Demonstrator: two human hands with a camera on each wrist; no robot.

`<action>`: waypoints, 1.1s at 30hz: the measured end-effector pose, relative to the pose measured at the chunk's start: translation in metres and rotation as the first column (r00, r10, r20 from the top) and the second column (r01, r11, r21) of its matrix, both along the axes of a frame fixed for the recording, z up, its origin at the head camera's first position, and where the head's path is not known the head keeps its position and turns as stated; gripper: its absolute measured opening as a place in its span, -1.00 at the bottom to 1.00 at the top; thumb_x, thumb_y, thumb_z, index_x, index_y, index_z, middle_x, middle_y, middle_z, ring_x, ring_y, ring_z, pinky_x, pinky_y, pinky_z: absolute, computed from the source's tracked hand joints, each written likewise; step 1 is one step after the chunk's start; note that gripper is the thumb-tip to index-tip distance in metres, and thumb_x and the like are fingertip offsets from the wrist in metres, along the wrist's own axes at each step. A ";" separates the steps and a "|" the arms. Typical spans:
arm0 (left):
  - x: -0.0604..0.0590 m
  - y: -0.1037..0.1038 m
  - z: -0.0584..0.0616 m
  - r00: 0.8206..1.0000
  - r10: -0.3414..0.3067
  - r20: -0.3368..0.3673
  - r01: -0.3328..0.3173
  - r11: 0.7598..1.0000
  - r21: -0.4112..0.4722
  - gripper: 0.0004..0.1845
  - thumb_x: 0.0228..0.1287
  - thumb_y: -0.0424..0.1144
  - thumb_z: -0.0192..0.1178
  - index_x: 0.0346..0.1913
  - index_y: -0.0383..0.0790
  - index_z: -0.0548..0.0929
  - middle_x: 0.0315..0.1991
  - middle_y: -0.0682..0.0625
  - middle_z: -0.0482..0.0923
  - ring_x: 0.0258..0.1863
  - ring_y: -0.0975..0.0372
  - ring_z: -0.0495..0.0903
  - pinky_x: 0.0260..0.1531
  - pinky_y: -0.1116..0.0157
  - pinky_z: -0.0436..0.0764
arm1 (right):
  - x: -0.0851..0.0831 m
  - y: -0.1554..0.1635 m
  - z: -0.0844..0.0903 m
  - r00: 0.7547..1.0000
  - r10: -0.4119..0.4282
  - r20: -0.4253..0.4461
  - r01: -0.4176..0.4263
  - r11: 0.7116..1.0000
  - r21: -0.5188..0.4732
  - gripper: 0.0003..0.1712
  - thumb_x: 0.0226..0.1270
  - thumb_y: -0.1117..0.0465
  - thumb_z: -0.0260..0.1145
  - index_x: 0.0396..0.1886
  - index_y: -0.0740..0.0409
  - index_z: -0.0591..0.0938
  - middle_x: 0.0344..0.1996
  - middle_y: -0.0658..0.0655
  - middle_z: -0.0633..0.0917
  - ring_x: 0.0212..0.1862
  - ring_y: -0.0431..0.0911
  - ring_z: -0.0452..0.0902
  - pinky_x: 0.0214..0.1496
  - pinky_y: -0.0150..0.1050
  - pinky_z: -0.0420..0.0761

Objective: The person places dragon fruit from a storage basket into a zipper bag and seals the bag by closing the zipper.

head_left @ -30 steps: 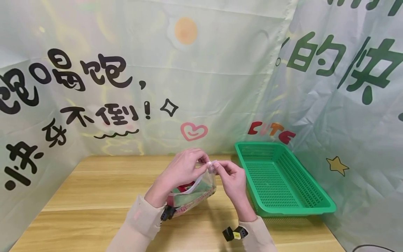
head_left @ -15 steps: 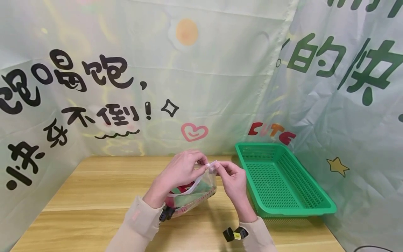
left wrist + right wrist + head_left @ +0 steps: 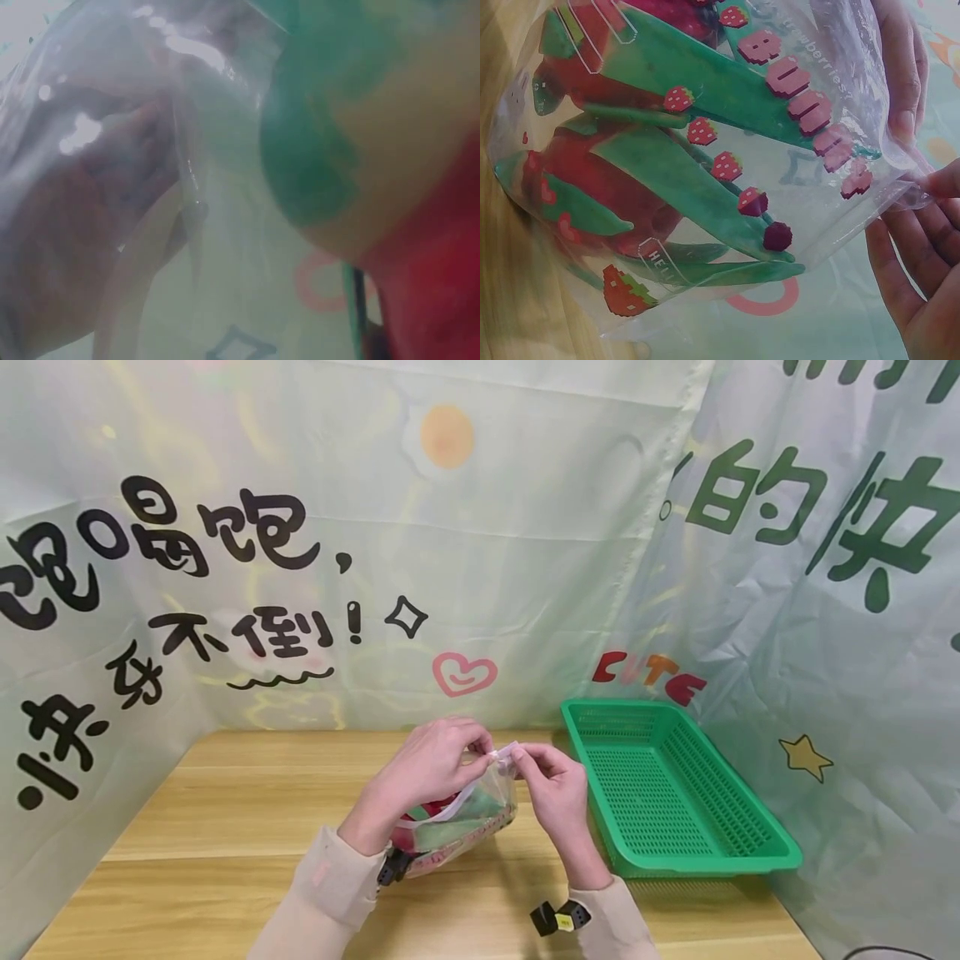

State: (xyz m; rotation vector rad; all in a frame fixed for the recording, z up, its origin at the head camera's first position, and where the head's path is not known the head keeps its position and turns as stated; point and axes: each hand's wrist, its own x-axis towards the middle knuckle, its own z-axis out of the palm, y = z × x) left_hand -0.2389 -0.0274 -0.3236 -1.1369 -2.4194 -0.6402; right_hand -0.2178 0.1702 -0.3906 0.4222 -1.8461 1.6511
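Right in the middle of the head view, low down, the left hand [image 3: 431, 764] and the right hand [image 3: 551, 781] meet at the top of a clear plastic bag [image 3: 468, 818]. Both hands have their fingers bent, and each one pinches the bag's top edge with its fingertips. The left hand holds the left side of that top corner, and the right hand holds the right side, so the fingertips are almost touching each other.

The bag hangs down from the hands, and its bottom sits on the wooden table [image 3: 225, 827]. It is see-through, with little strawberries and pink letters printed on it. Inside are red and green things [image 3: 667, 172], packed close together. What they are is hard to tell. In the right wrist view the bag fills most of the frame, and the right hand's fingers [image 3: 900, 255] show at the lower right. The left wrist view is very blurry, with only plastic and some green and red.

A green basket [image 3: 750, 852] with small holes sits on the table, just to the right of the right hand.
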 end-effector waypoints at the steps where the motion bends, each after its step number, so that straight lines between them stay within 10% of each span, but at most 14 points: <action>1: 0.000 0.000 0.000 1.000 0.000 -0.003 0.000 1.000 -0.006 -0.96 0.38 -0.19 0.33 -0.23 -0.06 0.73 -0.28 0.16 0.68 -0.30 0.25 0.64 -0.27 0.22 0.64 | 0.000 0.000 0.000 1.000 -0.001 0.003 0.001 1.000 -0.003 -0.92 0.40 0.42 0.40 -0.24 0.38 0.78 -0.37 0.34 0.78 -0.40 -0.23 0.71 -0.31 -0.24 0.76; 9: -0.001 -0.004 0.002 1.000 -0.002 0.023 0.002 1.000 -0.012 -0.97 0.38 -0.22 0.35 -0.19 -0.05 0.73 -0.25 0.16 0.69 -0.23 0.27 0.66 -0.20 0.22 0.66 | 0.001 -0.006 -0.002 1.000 0.005 0.005 -0.004 0.998 -0.057 -0.91 0.40 0.44 0.38 -0.24 0.43 0.76 -0.34 0.34 0.79 -0.40 -0.23 0.71 -0.36 -0.32 0.73; 20: -0.004 -0.008 -0.008 0.963 -0.105 0.248 0.066 0.985 0.160 -0.94 0.45 -0.31 0.29 -0.12 -0.09 0.66 -0.24 0.18 0.62 -0.23 0.34 0.60 -0.13 0.23 0.68 | 0.003 -0.012 -0.003 0.998 0.057 0.039 -0.053 0.995 -0.087 -0.93 0.39 0.41 0.41 -0.23 0.39 0.74 -0.38 0.06 0.76 -0.41 -0.22 0.64 -0.36 -0.37 0.68; 33: 0.001 -0.004 -0.024 0.985 -0.121 0.124 0.083 0.957 0.279 -0.94 0.46 -0.25 0.32 -0.15 -0.17 0.70 -0.23 0.09 0.64 -0.24 0.30 0.62 -0.18 0.19 0.70 | 0.002 -0.016 -0.006 0.999 0.013 -0.038 -0.015 0.999 -0.040 -0.92 0.38 0.40 0.43 -0.25 0.40 0.74 -0.36 0.32 0.78 -0.39 -0.25 0.66 -0.39 -0.43 0.62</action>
